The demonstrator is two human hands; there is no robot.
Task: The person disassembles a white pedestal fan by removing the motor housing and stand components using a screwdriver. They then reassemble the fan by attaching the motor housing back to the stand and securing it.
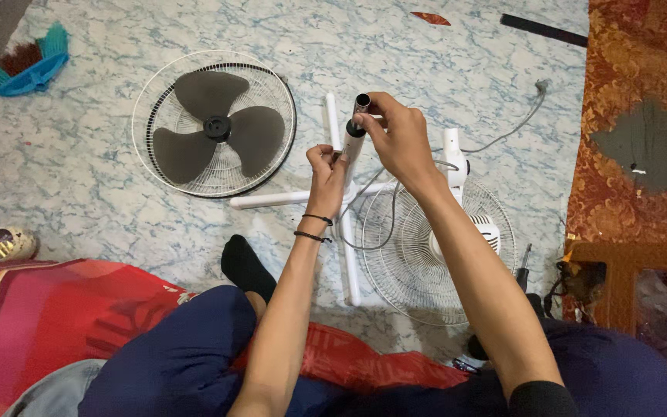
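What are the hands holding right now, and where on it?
Both hold the fan pole: the right hand grips its top end by the black collar, the left hand pinches it lower down.

Single view only, worn on the head, aimed steeply down past lap and forearms onto the marbled floor (102, 185). Close to both hands, at arm's length or nearer. Reaches out as far as the fan guard with blades (214, 123) and the carpet edge (642, 69) at right.
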